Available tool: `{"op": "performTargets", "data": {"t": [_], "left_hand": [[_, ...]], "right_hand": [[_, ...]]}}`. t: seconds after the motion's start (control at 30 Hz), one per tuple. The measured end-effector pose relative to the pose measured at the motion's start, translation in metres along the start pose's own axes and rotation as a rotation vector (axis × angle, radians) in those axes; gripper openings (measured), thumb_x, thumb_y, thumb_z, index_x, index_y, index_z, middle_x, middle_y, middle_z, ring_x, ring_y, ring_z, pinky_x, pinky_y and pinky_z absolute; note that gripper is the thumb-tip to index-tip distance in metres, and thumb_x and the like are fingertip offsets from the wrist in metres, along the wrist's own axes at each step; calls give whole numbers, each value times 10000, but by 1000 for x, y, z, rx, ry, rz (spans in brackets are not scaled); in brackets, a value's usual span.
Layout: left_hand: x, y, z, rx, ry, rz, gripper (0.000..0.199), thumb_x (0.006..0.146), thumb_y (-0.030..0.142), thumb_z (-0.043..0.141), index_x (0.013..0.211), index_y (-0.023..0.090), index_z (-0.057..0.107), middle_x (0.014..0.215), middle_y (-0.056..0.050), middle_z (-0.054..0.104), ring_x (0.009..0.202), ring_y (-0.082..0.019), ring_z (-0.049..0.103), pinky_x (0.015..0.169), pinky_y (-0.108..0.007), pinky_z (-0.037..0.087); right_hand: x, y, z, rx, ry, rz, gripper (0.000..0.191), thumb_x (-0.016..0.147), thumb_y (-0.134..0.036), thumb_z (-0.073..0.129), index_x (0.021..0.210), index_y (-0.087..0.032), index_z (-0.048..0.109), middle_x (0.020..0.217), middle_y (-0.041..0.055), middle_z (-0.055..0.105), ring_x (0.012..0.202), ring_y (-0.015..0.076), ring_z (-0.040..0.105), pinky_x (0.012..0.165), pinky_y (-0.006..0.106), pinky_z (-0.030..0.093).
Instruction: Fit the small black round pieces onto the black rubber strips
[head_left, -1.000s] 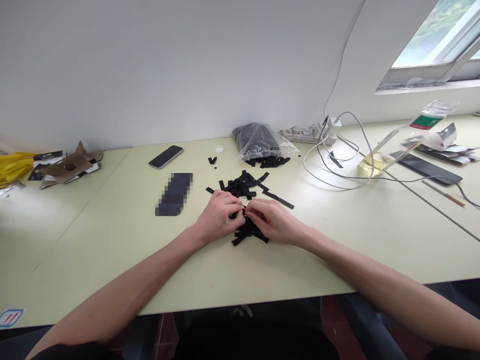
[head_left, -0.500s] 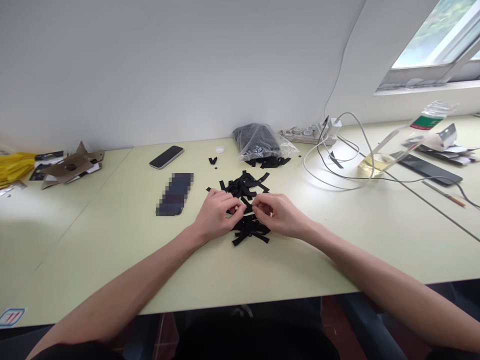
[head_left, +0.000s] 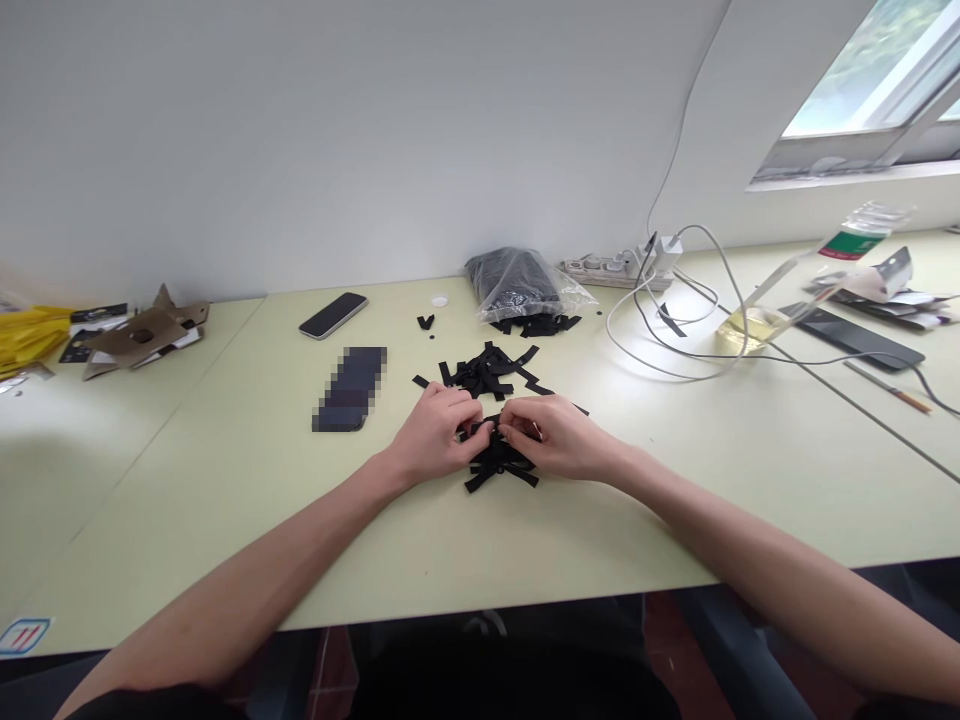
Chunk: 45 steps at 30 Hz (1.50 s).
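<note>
My left hand (head_left: 441, 434) and my right hand (head_left: 561, 437) meet with their fingertips almost touching over the table. Both are closed in a pinch on a short black strip (head_left: 495, 421), mostly hidden by the fingers. Directly below the fingertips lies a pile of black strips (head_left: 501, 472), some with small round dots on them. Beyond my hands is a second loose heap of similar strips (head_left: 480, 374). Whether the strips are cloth or another soft material is too small to tell.
Behind the heap, a clear plastic bag (head_left: 517, 285) of black pieces rests by the wall. Two phones, one a black phone (head_left: 334, 315), lie left. At right are a power strip (head_left: 592, 272), looping white cables (head_left: 720, 250) and a cut bottle (head_left: 750, 328) holding yellowish liquid.
Both hands have come slightly nearer to me and their fingertips closer together. The strip between them is now more hidden. More black strips show beyond my right hand.
</note>
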<state>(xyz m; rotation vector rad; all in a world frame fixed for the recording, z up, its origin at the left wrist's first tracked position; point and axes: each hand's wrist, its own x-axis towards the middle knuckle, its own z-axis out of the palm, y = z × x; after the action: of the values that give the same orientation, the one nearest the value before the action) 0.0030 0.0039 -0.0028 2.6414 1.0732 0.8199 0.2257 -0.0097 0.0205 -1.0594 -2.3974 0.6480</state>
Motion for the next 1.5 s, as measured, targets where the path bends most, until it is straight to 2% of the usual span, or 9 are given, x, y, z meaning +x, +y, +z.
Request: {"op": "performTargets", "data": {"t": [0.17,0.37,0.47,0.6,0.73,0.83,0.97,1.13,1.5], "left_hand": [[0,0,-1,-11,-14,12,244,929,268,553,709,197,475,669,26,540,650,-143,507,787,-363,388],[1,4,-4,-37,16,-45,233,943,337,578,765,204,510,745,8,614,710,-162,565,788,-365,391],[1,6,-5,-70,13,-69,154,958,340,582,876,209,575,828,-1,661,801,-177,617,816,-365,396],[1,5,-5,-90,8,-69,96,973,297,583,936,216,620,884,4,688,844,-171,639,854,-366,389],[1,5,-5,-97,15,-71,104,1000,275,559,962,218,636,919,9,700,845,-161,645,866,-362,385],[1,5,-6,-91,36,-58,132,1000,297,573,1088,228,642,978,-8,700,872,-170,643,873,-357,406],[1,6,-5,-56,85,27,345,963,336,643,1288,240,581,1091,-53,676,986,-206,627,915,-356,438],[-1,4,-2,22,140,124,232,977,315,636,1194,231,636,1109,-69,679,1020,-213,618,897,-353,429],[-1,-1,1,-113,177,78,75,990,264,635,1017,210,678,927,-20,727,888,-173,655,850,-334,422]], "right_hand": [[0,-2,-1,9,-29,-25,265,963,-253,463,706,-214,414,625,-20,482,561,124,374,564,280,286],[0,18,-28,-305,109,205,216,993,-349,478,861,-202,566,827,57,664,635,162,526,588,301,301],[-3,33,-41,-404,76,303,161,926,-349,569,961,-197,609,915,87,679,692,194,571,593,304,325],[-5,39,-40,-409,-31,329,119,897,-197,525,791,-198,579,830,71,652,623,166,525,552,306,288],[-4,33,-30,-404,-3,248,149,883,-129,489,766,-194,554,803,60,642,611,153,508,556,308,267],[-2,27,-28,-287,57,227,114,910,-178,503,851,-196,599,853,61,663,682,170,556,594,302,319],[0,14,-25,130,106,266,185,959,-354,528,917,-199,621,872,56,675,723,176,582,632,305,410],[0,2,-11,552,-8,321,261,950,-448,570,970,-194,624,848,39,661,653,145,551,569,287,412],[1,-1,-7,585,-59,277,356,915,-527,639,974,-182,700,754,21,613,623,138,500,546,286,366]]}}
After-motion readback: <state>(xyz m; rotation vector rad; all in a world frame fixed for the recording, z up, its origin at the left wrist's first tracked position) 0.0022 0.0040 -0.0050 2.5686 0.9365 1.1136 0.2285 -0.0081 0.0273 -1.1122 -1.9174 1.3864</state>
